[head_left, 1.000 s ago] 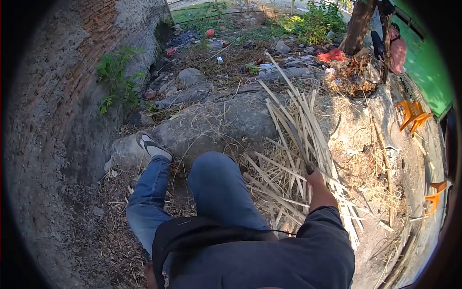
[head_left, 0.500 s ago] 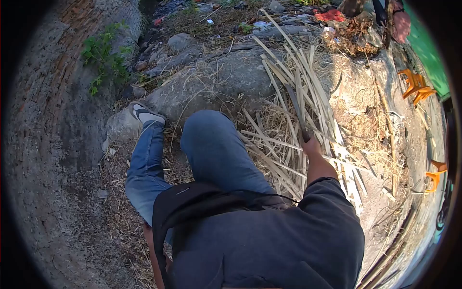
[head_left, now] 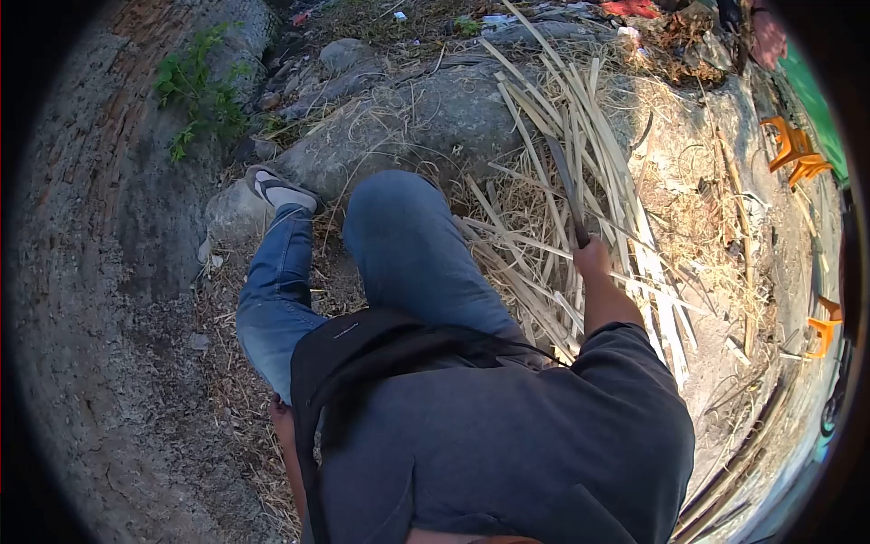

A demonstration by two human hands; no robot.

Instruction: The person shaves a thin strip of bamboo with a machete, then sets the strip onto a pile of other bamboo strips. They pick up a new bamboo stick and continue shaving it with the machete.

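My right hand [head_left: 594, 257] is wrapped round the dark handle of a machete [head_left: 565, 179], whose long blade points away from me. Beneath and around the blade lies a heap of pale split strips [head_left: 625, 195], probably bamboo, spread lengthwise with several crossing others. Down beside my left thigh hangs my left hand [head_left: 280, 408], partly covered by my jeans and clothing. Its fingers are too hidden to show whether they hold anything.
Thin shavings [head_left: 526, 236] litter the ground under the strips. A large rock [head_left: 435, 122] lies in front of my knee [head_left: 399, 218]. On the left rises a rough wall [head_left: 100, 208] with a green plant [head_left: 195, 95]. Orange plastic chairs [head_left: 793, 150] stand at the right.
My view has shifted slightly, and my knee appears higher. The machete stays in my right hand over the strips. More of my left hand shows beside my thigh.
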